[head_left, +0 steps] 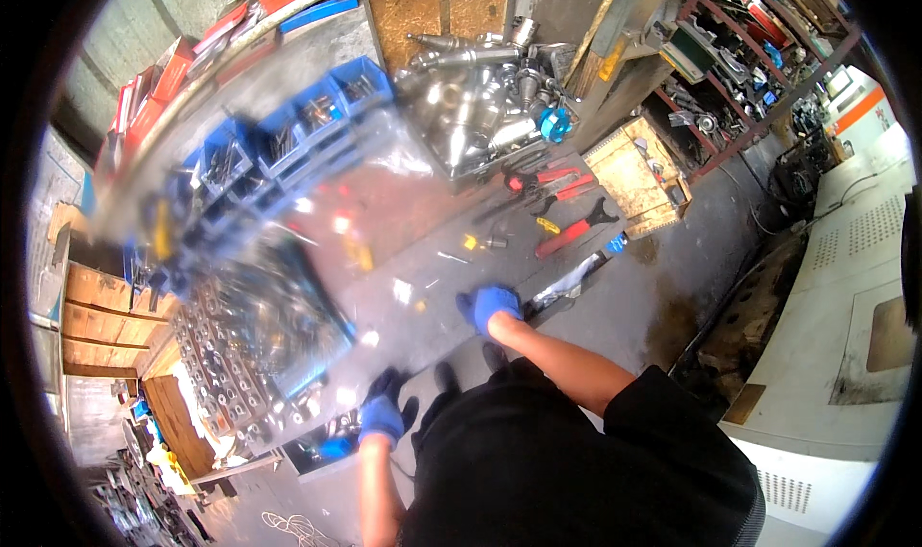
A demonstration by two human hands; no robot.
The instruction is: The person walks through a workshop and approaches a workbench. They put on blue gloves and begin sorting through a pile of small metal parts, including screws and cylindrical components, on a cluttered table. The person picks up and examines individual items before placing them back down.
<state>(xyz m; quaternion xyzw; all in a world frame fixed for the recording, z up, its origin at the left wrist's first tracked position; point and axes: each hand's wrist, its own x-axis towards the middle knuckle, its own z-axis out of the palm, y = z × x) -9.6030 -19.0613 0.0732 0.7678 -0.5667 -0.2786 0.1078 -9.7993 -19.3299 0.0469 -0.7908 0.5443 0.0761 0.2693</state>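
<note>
Both my hands wear blue gloves with dark fingers. My left hand (383, 413) is by the bench's near edge, above a drawer (327, 451) with small parts inside. Its thumb stands apart from the fingers, and I see nothing held. My right hand (496, 305) rests at the near edge of the grey bench top (437, 316); its fingertips are hidden. Just right of it lies a pale crumpled wrapper or cloth (570, 283). Farther off are red-handled tools (562, 240), a small yellow piece (471, 243) and a thin metal pin (453, 257).
Blue bins (279, 153) with small tooling line the bench's back. A tray of metal tool holders (490, 96) stands at the far side. Left is a blurred blue-edged tray (331, 307) beside a holed rack (216, 355). A wooden crate (634, 177) and white machine (826, 345) stand right.
</note>
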